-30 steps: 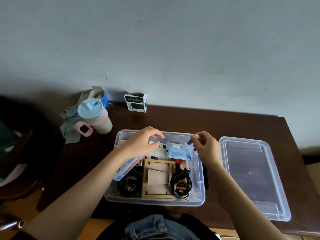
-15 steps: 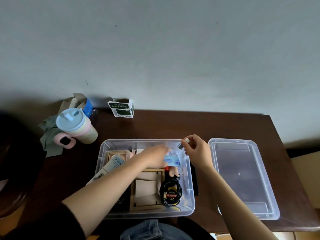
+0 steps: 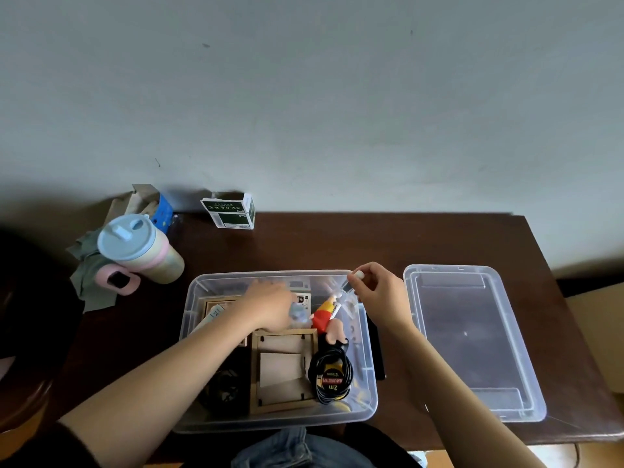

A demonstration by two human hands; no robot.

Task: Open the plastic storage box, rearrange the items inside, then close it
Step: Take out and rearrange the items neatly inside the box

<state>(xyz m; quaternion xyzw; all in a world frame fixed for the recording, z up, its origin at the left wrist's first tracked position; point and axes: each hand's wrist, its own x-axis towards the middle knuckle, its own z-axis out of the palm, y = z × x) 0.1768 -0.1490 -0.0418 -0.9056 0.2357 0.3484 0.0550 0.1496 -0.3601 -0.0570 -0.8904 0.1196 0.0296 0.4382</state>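
Your storage box (image 3: 199, 319) is packed — wooden frame (image 3: 285, 366), cable coil (image 3: 332, 376) and red toy (image 3: 324, 319) crowd its near and right side, with your left hand (image 3: 270, 309) filling the back. Open tabletop (image 3: 337, 244) lies behind the box; the lid (image 3: 472, 339) blocks the right, the tumbler (image 3: 141, 249) the far left.

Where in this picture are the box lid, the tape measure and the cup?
lid (image 3: 472, 339): head view, on its flat clear middle panel.
tape measure (image 3: 332, 380): head view, on its round red-and-black label.
cup (image 3: 126, 238): head view, on its pale blue top.
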